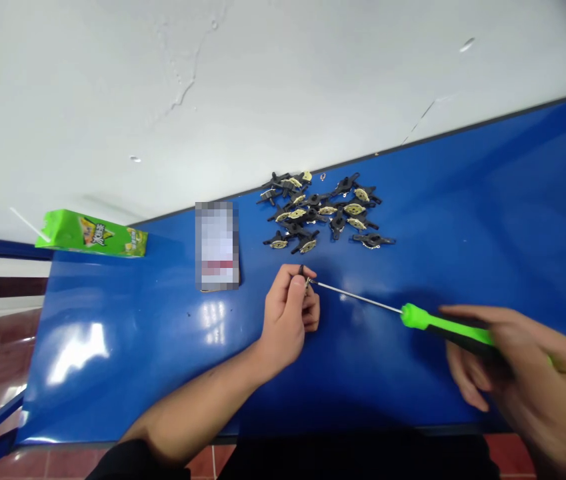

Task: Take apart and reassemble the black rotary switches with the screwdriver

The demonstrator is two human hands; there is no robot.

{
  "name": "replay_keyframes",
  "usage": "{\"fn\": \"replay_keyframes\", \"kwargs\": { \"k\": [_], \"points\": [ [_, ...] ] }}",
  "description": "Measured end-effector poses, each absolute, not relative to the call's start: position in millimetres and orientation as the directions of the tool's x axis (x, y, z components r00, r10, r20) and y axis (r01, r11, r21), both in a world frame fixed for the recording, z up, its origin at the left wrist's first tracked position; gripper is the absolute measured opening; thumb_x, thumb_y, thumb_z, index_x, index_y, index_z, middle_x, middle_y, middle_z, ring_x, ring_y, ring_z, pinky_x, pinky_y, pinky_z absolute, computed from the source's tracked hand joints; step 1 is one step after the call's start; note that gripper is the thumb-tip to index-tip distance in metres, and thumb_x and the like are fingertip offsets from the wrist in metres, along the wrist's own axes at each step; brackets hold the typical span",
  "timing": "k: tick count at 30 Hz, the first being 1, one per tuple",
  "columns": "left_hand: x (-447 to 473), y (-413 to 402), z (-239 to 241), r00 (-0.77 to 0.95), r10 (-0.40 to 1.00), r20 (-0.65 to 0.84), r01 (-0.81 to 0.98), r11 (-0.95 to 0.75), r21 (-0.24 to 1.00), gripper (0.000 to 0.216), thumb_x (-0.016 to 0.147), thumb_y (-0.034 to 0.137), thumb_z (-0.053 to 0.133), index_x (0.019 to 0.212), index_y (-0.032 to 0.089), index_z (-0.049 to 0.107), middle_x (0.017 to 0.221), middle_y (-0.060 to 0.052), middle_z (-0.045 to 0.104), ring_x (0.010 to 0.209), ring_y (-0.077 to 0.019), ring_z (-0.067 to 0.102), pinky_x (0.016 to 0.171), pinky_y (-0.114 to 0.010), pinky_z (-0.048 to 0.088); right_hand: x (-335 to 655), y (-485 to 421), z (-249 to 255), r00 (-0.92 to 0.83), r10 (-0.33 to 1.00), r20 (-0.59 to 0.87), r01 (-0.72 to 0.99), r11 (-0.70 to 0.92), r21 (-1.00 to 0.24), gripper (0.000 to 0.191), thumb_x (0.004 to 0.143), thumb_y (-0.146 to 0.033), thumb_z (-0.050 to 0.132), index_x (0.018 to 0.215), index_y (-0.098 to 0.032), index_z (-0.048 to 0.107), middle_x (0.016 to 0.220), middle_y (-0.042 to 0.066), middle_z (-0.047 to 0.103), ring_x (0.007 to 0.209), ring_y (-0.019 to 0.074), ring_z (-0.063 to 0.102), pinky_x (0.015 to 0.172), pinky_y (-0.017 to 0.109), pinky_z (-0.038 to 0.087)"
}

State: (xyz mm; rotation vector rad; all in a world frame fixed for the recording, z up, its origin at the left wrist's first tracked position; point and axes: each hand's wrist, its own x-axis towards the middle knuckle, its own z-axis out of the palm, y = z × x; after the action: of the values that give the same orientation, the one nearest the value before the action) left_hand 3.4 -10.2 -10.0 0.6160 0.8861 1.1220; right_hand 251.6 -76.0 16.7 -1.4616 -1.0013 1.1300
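Fingertips [299, 283] of the left hand [287, 313] are pressing together on a small dark part [307, 283], too small to make out, and are holding it up off the table, leaving its end exposed to the tip of a screwdriver [357, 297]. That tip is meeting the part from the right, with the thin steel shaft spanning the gap between the hands. The right hand [517, 373] is wrapping around the green-and-black handle [445, 325], its fingers closed on it, and the long shaft is keeping that hand well apart from the left. Beyond the hands, a heap of black parts [325, 212] with yellow centres is lying on the blue table [137, 380], just ahead of the left hand and within easy reach. A pixelated rectangular object [217, 245] is sitting to the heap's left, and a green carton [91, 233] is lying farther off at the table's far corner, beside a white wall [263, 87].
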Motion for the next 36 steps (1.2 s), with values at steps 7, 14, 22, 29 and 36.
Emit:
{"fn": "replay_keyframes", "kwargs": {
  "k": [7,14,22,29,36],
  "points": [
    [3,-7,-11,0.172,0.939,-0.297,-0.509,0.343,0.79,0.037,0.105,0.057,0.074,0.102,0.023,0.06,0.063,0.014,0.032,0.044,-0.0042,0.021,0.039,-0.012,0.025,253,-72,17,0.117,0.977,-0.179,-0.053,-0.174,-0.983,0.034,0.101,-0.047,0.082,0.128,-0.027,0.086,0.09,0.014,0.08,0.05,0.0283,0.071,0.035,0.036,0.056],
    [0,-7,-8,0.188,0.915,-0.357,-0.526,0.401,0.75,0.038,0.106,0.061,0.069,0.103,0.025,0.058,0.061,0.014,0.032,0.043,-0.0051,0.019,0.039,-0.013,0.023,234,-89,19,0.325,0.921,-0.217,-0.034,-0.218,-0.975,0.011,0.096,-0.035,0.088,0.102,-0.026,0.089,0.064,0.005,0.07,0.043,0.0235,0.065,0.037,0.031,0.053],
    [-1,-8,-6,0.176,0.895,-0.411,-0.537,0.437,0.722,0.043,0.105,0.067,0.068,0.099,0.026,0.055,0.058,0.014,0.033,0.04,-0.0048,0.018,0.038,-0.014,0.022,225,-93,18,0.311,0.939,-0.144,0.097,-0.182,-0.978,0.009,0.094,-0.036,0.089,0.1,-0.029,0.091,0.063,0.003,0.07,0.041,0.0203,0.063,0.038,0.029,0.05],
    [-1,-6,-3,0.158,0.891,-0.425,-0.545,0.438,0.715,0.044,0.103,0.067,0.07,0.099,0.026,0.054,0.059,0.015,0.032,0.04,-0.0043,0.017,0.038,-0.014,0.021,224,-92,15,0.305,0.945,-0.118,0.137,-0.166,-0.977,0.007,0.096,-0.036,0.087,0.099,-0.031,0.091,0.063,0.001,0.07,0.042,0.02,0.063,0.039,0.029,0.051],
    [0,-7,-3,0.16,0.897,-0.413,-0.532,0.431,0.729,0.043,0.105,0.066,0.069,0.099,0.026,0.054,0.061,0.015,0.031,0.04,-0.0038,0.017,0.038,-0.014,0.021,225,-92,15,0.293,0.949,-0.112,0.163,-0.165,-0.973,0.006,0.097,-0.038,0.087,0.099,-0.034,0.091,0.061,-0.001,0.069,0.041,0.017,0.062,0.04,0.026,0.049]
  ]
}}
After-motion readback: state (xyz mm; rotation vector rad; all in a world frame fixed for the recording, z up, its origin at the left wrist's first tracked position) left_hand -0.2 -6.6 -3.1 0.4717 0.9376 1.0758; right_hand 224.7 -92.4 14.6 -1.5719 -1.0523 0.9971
